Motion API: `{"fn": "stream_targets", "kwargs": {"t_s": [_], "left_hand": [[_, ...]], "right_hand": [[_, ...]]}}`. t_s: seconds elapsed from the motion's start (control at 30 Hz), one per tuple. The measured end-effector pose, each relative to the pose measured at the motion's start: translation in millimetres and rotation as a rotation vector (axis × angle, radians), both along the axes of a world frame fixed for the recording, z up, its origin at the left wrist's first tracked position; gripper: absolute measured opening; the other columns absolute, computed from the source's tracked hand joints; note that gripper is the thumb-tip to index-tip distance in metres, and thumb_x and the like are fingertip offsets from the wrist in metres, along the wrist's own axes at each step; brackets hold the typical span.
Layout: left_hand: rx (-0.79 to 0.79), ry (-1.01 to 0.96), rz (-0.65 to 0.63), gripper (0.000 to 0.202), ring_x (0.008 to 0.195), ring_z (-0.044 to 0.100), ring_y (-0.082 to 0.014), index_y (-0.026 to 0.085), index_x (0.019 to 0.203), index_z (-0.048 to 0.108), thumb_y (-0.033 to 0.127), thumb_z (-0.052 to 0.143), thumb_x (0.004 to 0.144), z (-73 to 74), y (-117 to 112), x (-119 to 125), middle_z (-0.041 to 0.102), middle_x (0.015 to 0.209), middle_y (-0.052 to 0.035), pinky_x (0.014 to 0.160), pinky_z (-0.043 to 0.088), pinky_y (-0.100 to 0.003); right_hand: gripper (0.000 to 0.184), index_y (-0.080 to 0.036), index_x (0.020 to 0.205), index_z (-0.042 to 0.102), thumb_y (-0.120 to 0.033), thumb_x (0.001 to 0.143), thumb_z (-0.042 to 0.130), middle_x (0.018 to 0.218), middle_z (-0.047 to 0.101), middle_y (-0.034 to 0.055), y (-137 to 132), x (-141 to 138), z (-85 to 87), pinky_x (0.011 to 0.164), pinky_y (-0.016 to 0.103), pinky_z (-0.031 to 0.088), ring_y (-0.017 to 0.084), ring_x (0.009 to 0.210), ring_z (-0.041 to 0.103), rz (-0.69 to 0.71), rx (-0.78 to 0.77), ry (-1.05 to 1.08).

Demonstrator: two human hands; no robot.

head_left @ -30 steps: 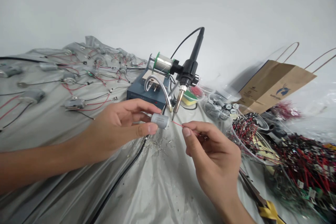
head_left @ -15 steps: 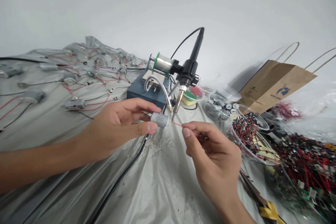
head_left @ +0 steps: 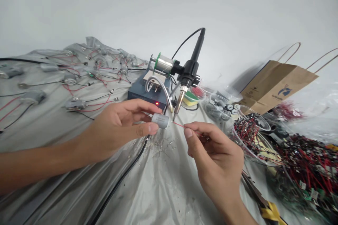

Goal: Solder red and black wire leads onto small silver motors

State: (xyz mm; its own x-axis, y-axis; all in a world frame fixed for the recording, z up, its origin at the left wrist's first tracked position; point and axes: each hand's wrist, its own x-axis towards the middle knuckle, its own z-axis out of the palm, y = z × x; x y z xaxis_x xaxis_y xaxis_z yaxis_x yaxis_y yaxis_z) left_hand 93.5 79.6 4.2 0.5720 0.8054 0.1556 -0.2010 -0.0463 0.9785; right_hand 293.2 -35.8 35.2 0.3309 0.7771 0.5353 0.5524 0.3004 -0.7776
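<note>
I watched the left hand (head_left: pixel 116 126) pinch a grey cylindrical component (head_left: pixel 160 121), one end hidden, just beside the red wire (head_left: pixel 179 125) the right hand (head_left: pixel 215 151) gripped.

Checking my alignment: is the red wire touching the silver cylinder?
Apart: the head view shows a clear gap between the red wire and the silver cylinder.

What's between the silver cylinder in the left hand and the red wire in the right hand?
Head view: a short bare gap, with the soldering iron's tip pointing down at the wire's end.
</note>
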Motion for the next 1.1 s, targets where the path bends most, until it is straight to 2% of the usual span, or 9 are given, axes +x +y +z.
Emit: {"fn": "stream_targets", "kwargs": {"t_s": [0.27,0.4,0.57,0.97,1.1], "left_hand": [[0.015,-0.013,0.007,0.026,0.074,0.072,-0.0113,0.03,0.109,0.083,0.032,0.092,0.085,1.9,-0.8,2.4,0.084,0.089,0.0022,0.064,0.055,-0.017],[0.013,-0.012,0.015,0.027,0.077,0.073,-0.0134,0.027,0.109,0.082,0.032,0.092,0.084,3.7,-2.3,2.6,0.084,0.093,-0.0002,0.066,0.057,-0.02],[0.001,-0.002,0.019,0.026,0.077,0.072,-0.0122,0.026,0.109,0.082,0.03,0.092,0.085,7.5,-2.0,2.8,0.083,0.089,0.0005,0.064,0.054,-0.018],[-0.014,0.001,0.004,0.027,0.071,0.068,-0.0093,0.03,0.11,0.082,0.036,0.093,0.086,6.9,-0.8,2.5,0.083,0.087,0.0034,0.062,0.05,-0.017],[0.008,0.027,0.026,0.03,0.077,0.071,-0.0111,0.031,0.11,0.082,0.04,0.094,0.084,7.1,-0.9,1.7,0.084,0.092,0.0026,0.068,0.053,-0.019]], "right_hand": [[0.005,-0.024,0.09,0.08,-0.022,0.094,0.076,0.065,0.07,-0.0054,0.7,0.1,1.1,0.046,0.018,0.041,0.006,0.051,0.053,0.003,0.003,0.008],[0.005,-0.024,0.091,0.08,-0.023,0.094,0.077,0.064,0.069,-0.0049,-0.2,0.4,0.4,0.046,0.019,0.041,0.007,0.051,0.053,-0.005,0.001,-0.001],[0.005,-0.024,0.091,0.08,-0.022,0.094,0.077,0.066,0.07,-0.0043,-1.1,0.3,0.7,0.046,0.02,0.041,0.007,0.052,0.054,0.007,0.0,-0.001],[0.005,-0.024,0.091,0.08,-0.023,0.094,0.077,0.066,0.07,-0.0039,0.5,0.0,0.1,0.047,0.02,0.041,0.008,0.053,0.054,0.001,-0.006,-0.001],[0.005,-0.023,0.09,0.079,-0.023,0.094,0.077,0.066,0.07,-0.0036,1.8,-1.0,1.6,0.045,0.021,0.041,0.008,0.051,0.054,-0.002,-0.001,0.002]]}}
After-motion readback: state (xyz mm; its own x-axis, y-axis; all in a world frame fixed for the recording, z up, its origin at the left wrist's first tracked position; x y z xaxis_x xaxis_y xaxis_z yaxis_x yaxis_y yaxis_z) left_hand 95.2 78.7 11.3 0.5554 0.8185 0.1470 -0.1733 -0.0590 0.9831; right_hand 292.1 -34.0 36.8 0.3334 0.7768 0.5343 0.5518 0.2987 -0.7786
